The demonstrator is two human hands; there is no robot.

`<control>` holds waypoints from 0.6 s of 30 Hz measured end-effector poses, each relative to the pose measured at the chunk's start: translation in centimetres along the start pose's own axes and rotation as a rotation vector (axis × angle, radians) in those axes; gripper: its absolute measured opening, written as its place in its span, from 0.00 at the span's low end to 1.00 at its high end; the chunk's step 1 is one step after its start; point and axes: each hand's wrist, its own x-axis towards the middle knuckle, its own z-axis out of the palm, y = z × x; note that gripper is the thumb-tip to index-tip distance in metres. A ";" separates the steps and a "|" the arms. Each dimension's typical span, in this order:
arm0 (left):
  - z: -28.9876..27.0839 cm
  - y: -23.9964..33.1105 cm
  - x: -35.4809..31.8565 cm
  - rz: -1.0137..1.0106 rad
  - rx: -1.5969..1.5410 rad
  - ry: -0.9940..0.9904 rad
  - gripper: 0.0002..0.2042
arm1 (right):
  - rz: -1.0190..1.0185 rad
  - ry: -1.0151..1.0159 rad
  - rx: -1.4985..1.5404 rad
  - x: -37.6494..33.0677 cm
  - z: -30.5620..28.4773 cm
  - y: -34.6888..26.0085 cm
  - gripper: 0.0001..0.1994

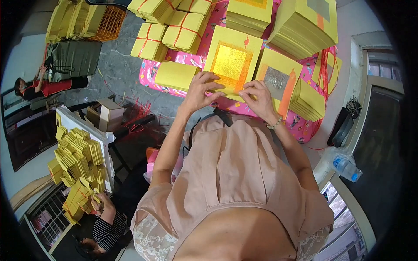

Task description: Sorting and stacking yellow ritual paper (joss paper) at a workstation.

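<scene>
Resting on the pink patterned table cover (pixel 150 71) are several groups of yellow paper: one gold-foil sheet stack (pixel 230 61) directly under the hands, one silver-foil sheet stack (pixel 278 78) just to its right, one plain yellow stack (pixel 175 75) just to its left, and one fanned yellow stack (pixel 309 101) at the right edge. Farther back, at least four tied bundles (pixel 185 30) bound with red string are lying near two tall sheet piles (pixel 305 26). Both hands are working at the near edge of the gold-foil sheet stack. The left hand (pixel 201 90) is lying palm down with fingers partly curled, fingertips pressing on the lower left edge of the top sheet; whether it is pinching a sheet cannot be told. The right hand (pixel 259 99) is curling its fingers (pixel 248 92) closer together at the lower right edge, touching the paper, its grip likewise unclear. Both forearms are extending forward from the body, elbows bent, wrists converging toward the stack; a beaded bracelet (pixel 275 125) is circling the right wrist. At lower left, another person's hand (pixel 104 203) is handling a heap of folded yellow papers (pixel 78 169). One plastic bottle (pixel 347 168) is lying at the right.
</scene>
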 end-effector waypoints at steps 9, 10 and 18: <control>0.5 -0.1 -0.1 -0.084 -0.105 0.047 0.09 | 0.057 -0.020 0.025 0.3 0.0 0.0 0.08; 0.5 -0.1 -0.1 -0.085 -0.091 0.055 0.08 | 0.056 -0.020 0.025 0.2 0.1 0.1 0.08; 0.4 0.1 0.1 -0.081 -0.067 0.074 0.08 | 0.041 -0.016 -0.001 0.2 -0.1 -0.3 0.06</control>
